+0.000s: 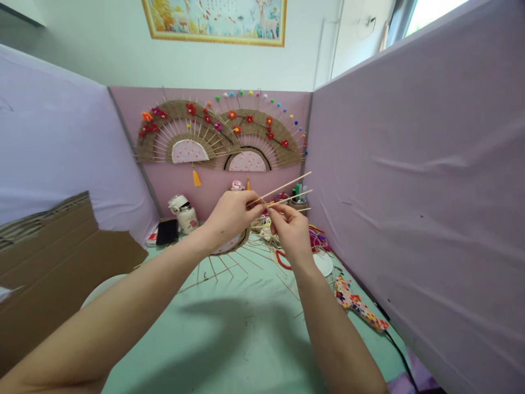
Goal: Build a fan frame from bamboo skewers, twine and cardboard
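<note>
In the head view, your left hand (232,216) and right hand (292,230) meet just above the half-made fan (228,247). Both pinch thin sticks (287,184) at the fingertips, and the sticks slant up and to the right of the fan. You seem to be lining the sticks up. The next move calls for a light, steady pinch, since they are thin and close together. Loose sticks (213,273) lie around the fan on the table (229,345). Wall fans (184,131) hang behind it. No writing is readable.
</note>
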The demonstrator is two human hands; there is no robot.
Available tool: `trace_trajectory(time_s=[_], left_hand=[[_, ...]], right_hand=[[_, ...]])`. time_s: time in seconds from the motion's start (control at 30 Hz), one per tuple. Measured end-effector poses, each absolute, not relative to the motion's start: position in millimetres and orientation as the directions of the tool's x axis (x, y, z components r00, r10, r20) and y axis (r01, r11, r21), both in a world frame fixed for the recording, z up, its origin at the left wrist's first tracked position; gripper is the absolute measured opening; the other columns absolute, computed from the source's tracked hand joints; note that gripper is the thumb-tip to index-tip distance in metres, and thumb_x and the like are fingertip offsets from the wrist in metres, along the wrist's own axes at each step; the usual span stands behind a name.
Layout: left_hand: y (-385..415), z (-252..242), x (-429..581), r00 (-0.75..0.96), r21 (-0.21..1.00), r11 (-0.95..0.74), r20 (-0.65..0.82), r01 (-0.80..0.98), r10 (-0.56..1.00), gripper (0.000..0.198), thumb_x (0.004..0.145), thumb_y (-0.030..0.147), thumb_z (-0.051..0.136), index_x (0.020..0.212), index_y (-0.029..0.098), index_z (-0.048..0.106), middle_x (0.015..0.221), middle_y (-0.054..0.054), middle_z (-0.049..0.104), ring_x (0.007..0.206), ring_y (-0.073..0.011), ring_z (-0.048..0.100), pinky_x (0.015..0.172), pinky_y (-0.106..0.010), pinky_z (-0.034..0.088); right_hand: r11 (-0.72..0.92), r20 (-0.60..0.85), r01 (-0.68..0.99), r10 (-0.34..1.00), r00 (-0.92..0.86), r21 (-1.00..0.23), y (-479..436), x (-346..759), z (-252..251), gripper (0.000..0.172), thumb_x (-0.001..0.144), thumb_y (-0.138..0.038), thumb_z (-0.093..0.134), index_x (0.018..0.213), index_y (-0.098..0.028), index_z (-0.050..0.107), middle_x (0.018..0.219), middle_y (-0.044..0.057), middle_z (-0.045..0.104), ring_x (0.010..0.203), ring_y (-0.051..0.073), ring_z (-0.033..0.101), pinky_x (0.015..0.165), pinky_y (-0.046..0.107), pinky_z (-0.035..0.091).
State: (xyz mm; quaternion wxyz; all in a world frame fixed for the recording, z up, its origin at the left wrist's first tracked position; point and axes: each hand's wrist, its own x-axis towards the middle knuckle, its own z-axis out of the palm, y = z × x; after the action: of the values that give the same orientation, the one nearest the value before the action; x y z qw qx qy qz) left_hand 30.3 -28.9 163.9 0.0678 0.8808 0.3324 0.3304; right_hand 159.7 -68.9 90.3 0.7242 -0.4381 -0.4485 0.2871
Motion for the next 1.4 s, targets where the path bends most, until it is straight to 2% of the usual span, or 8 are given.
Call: trace_trajectory(time_s=[0.2,0.93,1.07,1.17,1.3,1.4], left_hand=[[-28,161,29,0.561,0.322,-0.773,0.544,0.547,0.624,0.021,0.082,0.03,0.057,0.074,0.015,0.069,0.06,0.002,0.058,0.057,-0.0105,0.044,0.056,-0.024,0.029],[-37,163,31,0.567,0.301,-0.768,0.534,0.565,0.627,0.018,0.08,0.028,0.057,0.076,0.016,0.069,0.066,0.0,0.064,0.06,-0.0122,0.049,0.057,-0.024,0.031],[-40,165,31,0.538,0.288,-0.749,0.548,0.597,0.64,0.031,0.085,0.038,0.051,0.066,0.016,0.063,0.061,0.001,0.059,0.057,-0.0118,0.044,0.056,-0.025,0.028],[-38,163,32,0.525,0.295,-0.748,0.562,0.595,0.639,0.04,0.09,0.043,0.044,0.065,0.017,0.062,0.059,0.001,0.057,0.056,-0.012,0.043,0.055,-0.026,0.027],[-32,160,30,0.548,0.291,-0.77,0.565,0.568,0.617,0.037,0.092,0.041,0.044,0.068,0.018,0.062,0.061,0.001,0.058,0.058,-0.0122,0.045,0.057,-0.026,0.029],[-31,160,30,0.568,0.288,-0.787,0.564,0.545,0.6,0.036,0.092,0.04,0.044,0.069,0.017,0.061,0.062,0.001,0.058,0.058,-0.0122,0.046,0.058,-0.025,0.03]], right_hand=[[0.472,0.391,-0.122,0.827,0.403,-0.873,-66,160,92,0.023,0.073,-0.037,0.068,0.08,-0.016,0.066,0.041,-0.008,0.046,0.039,0.007,0.035,0.041,0.021,0.024],[0.468,0.389,-0.131,0.834,0.391,-0.874,-65,160,88,0.022,0.073,-0.037,0.068,0.079,-0.016,0.064,0.043,-0.009,0.045,0.04,0.006,0.033,0.041,0.02,0.022],[0.469,0.385,-0.142,0.835,0.393,-0.872,-65,159,87,0.023,0.073,-0.038,0.068,0.079,-0.016,0.065,0.043,-0.008,0.046,0.04,0.006,0.034,0.041,0.021,0.023],[0.468,0.379,-0.154,0.835,0.398,-0.87,-66,159,88,0.025,0.072,-0.037,0.068,0.086,-0.016,0.066,0.043,-0.009,0.046,0.04,0.007,0.035,0.041,0.021,0.023],[0.455,0.362,-0.163,0.84,0.405,-0.875,-68,160,89,0.039,0.071,-0.035,0.069,0.105,-0.015,0.065,0.043,-0.01,0.045,0.039,0.007,0.035,0.042,0.02,0.024],[0.448,0.356,-0.162,0.844,0.4,-0.879,-69,160,90,0.04,0.071,-0.035,0.069,0.105,-0.014,0.065,0.043,-0.01,0.045,0.039,0.006,0.035,0.042,0.02,0.025]])
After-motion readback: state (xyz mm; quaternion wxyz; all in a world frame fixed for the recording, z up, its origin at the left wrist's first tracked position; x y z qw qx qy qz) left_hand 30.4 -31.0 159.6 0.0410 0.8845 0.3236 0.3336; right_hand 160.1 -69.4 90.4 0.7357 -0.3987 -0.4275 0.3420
